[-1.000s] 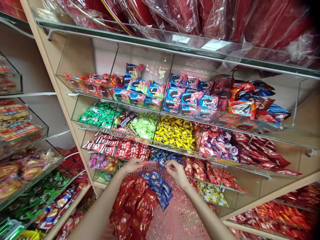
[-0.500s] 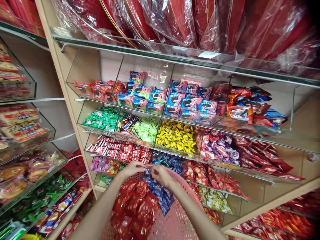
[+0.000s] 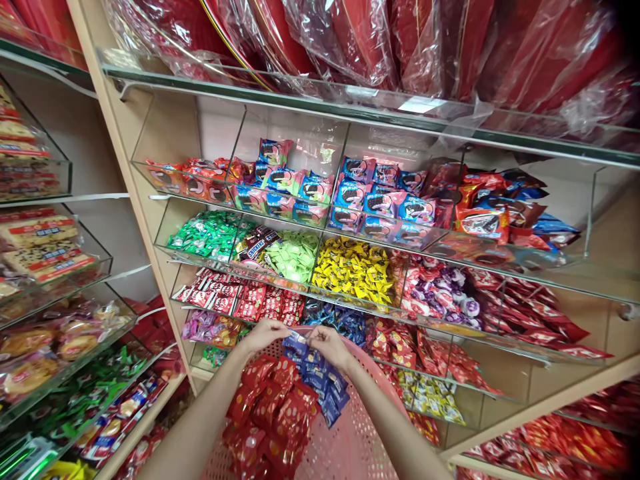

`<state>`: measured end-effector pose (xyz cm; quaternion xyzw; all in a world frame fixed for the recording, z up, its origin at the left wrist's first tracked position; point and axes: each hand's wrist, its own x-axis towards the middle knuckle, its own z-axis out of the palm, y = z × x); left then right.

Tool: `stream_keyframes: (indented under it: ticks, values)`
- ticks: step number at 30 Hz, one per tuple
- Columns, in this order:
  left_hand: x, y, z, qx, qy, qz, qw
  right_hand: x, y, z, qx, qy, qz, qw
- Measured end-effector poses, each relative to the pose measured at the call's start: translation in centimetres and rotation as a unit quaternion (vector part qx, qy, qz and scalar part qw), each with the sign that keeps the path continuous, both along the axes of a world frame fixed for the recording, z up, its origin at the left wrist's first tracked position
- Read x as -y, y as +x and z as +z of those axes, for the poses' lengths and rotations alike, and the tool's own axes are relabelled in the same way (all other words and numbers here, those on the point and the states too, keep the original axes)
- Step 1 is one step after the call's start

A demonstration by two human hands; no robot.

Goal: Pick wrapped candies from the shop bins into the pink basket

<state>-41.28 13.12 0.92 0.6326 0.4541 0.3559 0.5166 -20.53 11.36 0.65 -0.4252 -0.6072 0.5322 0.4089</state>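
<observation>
Both hands are brought together over the far rim of a pink perforated basket [image 3: 350,440]: the left hand [image 3: 265,333] and the right hand [image 3: 327,345] are each pinched narrow on the top of a strip of blue candy packets [image 3: 315,373], which hangs between them and trails down into the basket. Whether 1 strip or 2 is gripped cannot be told.

Around them, from large to small, a tiered glass shelving unit [image 3: 280,100] is seen filling the view, with red goods in clear plastic [image 3: 350,40] stacked on top. Below, compartments are filled with cookie packs [image 3: 380,200], yellow candies [image 3: 353,270], light green candies [image 3: 293,257], red wafer bars [image 3: 240,300] and, just beyond the hands, a bin of blue candies [image 3: 335,319]. Inside the basket, a heap of red foil packets [image 3: 270,413] lies touching the blue strip on its left.

The step in hand is judged to be the laying of blue packets into the basket beside the red ones. For the next move, it is judged that the pinch would need to be eased while the strip is lowered, so that it settles inside the rim and is not dragged over the edge.
</observation>
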Motion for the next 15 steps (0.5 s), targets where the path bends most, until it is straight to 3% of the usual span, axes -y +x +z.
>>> stream_keyframes:
  ticks: [7,15]
  values:
    - [0.1,0.0,0.5,0.02,-0.023,0.028,0.999,0.2,-1.0,0.4,-0.074,-0.136,-0.033,0.987]
    - [0.3,0.4,0.6,0.036,-0.059,0.029,0.997,0.3,-0.7,0.1,-0.071,-0.144,-0.054,0.985]
